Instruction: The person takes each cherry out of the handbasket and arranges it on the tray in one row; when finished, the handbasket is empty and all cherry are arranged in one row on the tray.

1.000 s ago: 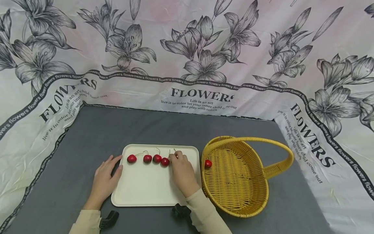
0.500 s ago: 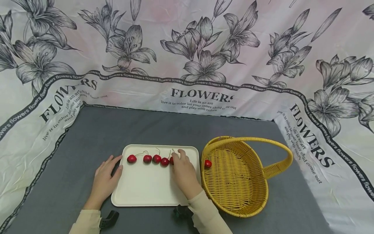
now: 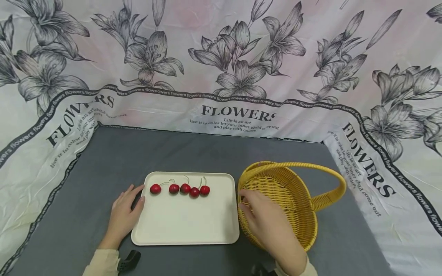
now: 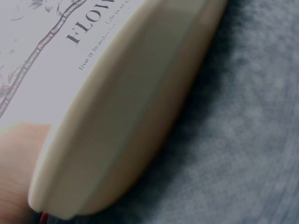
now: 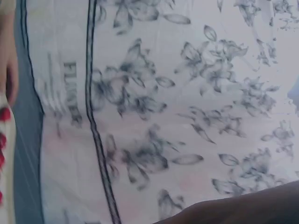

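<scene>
Our tray [image 3: 186, 230] holds five cherries [image 3: 194, 192] in a row, our flat left hand [image 3: 123, 214] touching its edge, our right hand [image 3: 266, 220] reaching relaxed-fingered into the basket [image 3: 304, 214]

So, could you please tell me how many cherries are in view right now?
5, in a row along the far part of the cream tray: cherries. The right hand may hide another in the basket.

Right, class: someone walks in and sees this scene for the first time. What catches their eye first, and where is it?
A row of five red cherries lies along the far side of a cream tray on the grey table. To its right stands a yellow wicker basket, with the right hand reaching into it. The left hand rests at the tray's left edge.
</scene>
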`<state>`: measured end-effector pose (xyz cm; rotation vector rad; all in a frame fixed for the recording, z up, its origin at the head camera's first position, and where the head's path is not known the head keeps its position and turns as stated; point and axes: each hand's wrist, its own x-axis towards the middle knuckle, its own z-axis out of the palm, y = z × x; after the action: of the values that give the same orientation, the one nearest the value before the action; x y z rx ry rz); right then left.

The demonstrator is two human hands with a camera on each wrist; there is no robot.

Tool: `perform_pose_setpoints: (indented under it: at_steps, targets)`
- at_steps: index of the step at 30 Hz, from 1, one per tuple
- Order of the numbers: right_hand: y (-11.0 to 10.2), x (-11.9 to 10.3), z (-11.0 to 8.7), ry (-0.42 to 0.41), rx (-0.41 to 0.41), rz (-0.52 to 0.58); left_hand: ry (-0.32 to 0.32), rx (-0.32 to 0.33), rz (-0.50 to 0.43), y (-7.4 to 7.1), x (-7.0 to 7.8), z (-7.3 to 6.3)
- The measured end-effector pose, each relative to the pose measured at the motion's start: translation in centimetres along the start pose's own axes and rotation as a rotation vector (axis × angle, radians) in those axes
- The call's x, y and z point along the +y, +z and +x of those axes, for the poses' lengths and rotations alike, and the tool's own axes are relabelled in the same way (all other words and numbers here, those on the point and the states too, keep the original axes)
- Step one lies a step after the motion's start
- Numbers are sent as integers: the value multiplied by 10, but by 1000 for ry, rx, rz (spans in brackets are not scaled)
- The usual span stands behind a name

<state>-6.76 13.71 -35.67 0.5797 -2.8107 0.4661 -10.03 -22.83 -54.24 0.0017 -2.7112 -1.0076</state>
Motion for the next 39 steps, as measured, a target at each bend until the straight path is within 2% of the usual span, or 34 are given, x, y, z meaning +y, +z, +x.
perform_pose_setpoints:
  at_steps: [3, 7, 13, 16, 20, 23, 39]
  targets:
    - [-15, 22, 0, 55, -13, -45, 2, 9, 8, -1, 1, -1]
    - [-16, 51, 6, 127, -115, -87, 5, 8, 9, -1, 2, -1]
    - [11, 82, 21, 173, -335, -41, 4, 12, 9, 0, 1, -1]
    - [31, 94, 27, 144, -409, 17, 11, 14, 7, 0, 0, 0]
    - [54, 103, 33, 51, -427, 70, 13, 12, 7, 0, 1, 0]
    - [65, 105, 35, 24, -437, 72, 9, 9, 12, 0, 1, 0]
    - [87, 104, 39, 94, -465, -9, 26, 28, -12, 2, -2, -1]
